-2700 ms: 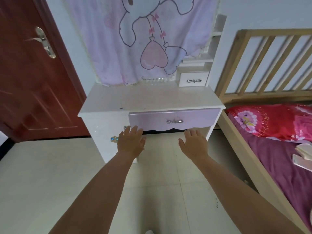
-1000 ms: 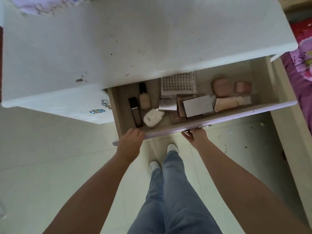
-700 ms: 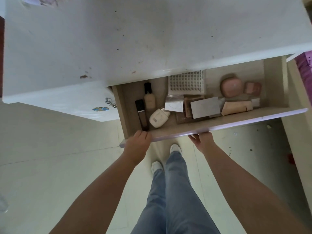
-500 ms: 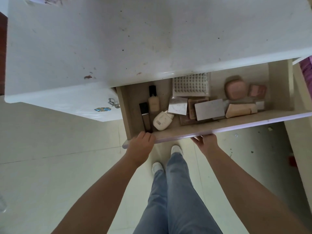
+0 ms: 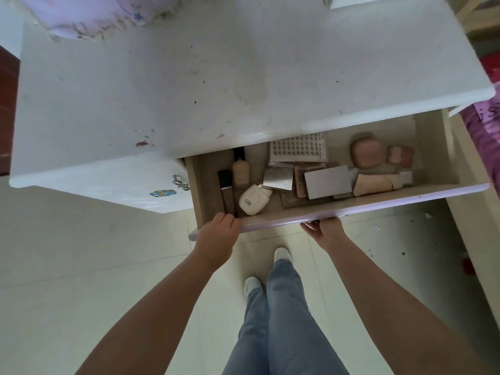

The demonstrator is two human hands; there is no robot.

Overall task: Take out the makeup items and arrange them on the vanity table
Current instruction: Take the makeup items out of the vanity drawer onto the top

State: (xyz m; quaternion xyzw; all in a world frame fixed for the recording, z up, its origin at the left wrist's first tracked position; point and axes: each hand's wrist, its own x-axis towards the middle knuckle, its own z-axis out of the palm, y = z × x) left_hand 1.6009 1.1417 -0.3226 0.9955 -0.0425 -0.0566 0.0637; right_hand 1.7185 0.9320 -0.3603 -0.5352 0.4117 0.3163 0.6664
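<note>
The lilac-fronted drawer (image 5: pixel 359 205) of the white vanity table (image 5: pixel 216 82) stands pulled out. Inside lie several makeup items: a dark tube (image 5: pixel 226 189), a beige foundation bottle (image 5: pixel 240 170), a white compact (image 5: pixel 253 200), a sheet of dots (image 5: pixel 297 147), flat palettes (image 5: pixel 327 181), a pink round case (image 5: pixel 366 152) and a beige tube (image 5: pixel 374 184). My left hand (image 5: pixel 217 238) grips the drawer's front edge near its left end. My right hand (image 5: pixel 326 230) holds the front from below, at the handle; its fingers are hidden under the panel.
A lilac cloth (image 5: pixel 89 14) hangs over the tabletop's back left. A pink bedspread (image 5: pixel 484 136) and wooden bed frame (image 5: pixel 472 201) stand close on the right. A red door (image 5: pixel 6 109) is at the left. My legs (image 5: pixel 276 320) stand on pale floor tiles.
Both hands have pulled the drawer open from shut, showing the makeup inside. Over the last second they keep hold of its front and it comes out a little further.
</note>
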